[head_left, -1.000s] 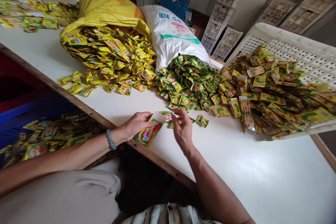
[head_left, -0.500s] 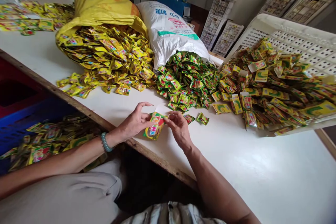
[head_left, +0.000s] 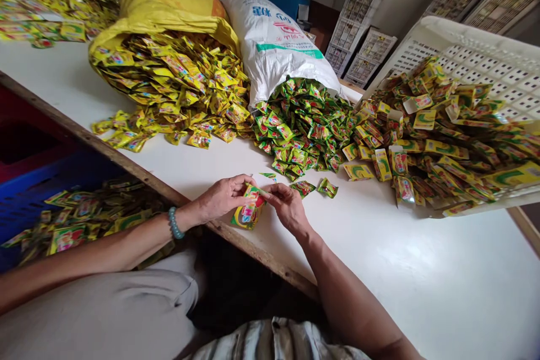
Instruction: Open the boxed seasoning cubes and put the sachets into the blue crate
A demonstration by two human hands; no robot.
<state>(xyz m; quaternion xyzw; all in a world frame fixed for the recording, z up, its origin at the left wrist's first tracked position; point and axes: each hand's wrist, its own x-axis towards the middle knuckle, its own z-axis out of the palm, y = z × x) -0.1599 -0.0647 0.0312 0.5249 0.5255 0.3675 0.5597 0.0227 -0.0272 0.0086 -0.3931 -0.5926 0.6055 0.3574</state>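
Observation:
A small yellow and green candy box (head_left: 247, 215) is held between my two hands just above the white table, close to its front edge. My left hand (head_left: 223, 198) grips its left side, with the thumb across the printed front. The fingers of my right hand (head_left: 287, 202) pinch the box's upper right end, where a flap shows. Whether anything is inside the box is hidden. Beyond my right hand lie two loose green candy packets (head_left: 327, 188), apart from the pile of green packets (head_left: 310, 129) in front of the white sack (head_left: 280, 39).
A yellow sack (head_left: 169, 0) spills yellow packets (head_left: 181, 90) to the left. Flat candy boxes (head_left: 439, 152) spill from a tipped white basket (head_left: 498, 64) at right. A blue crate (head_left: 25, 197) with filled boxes stands below the table's wooden edge (head_left: 143, 177). Stacked crates (head_left: 371, 56) stand behind.
My left fingers have curled in at the top of the box, and the upright white flap no longer stands up. The whole view has shifted slightly.

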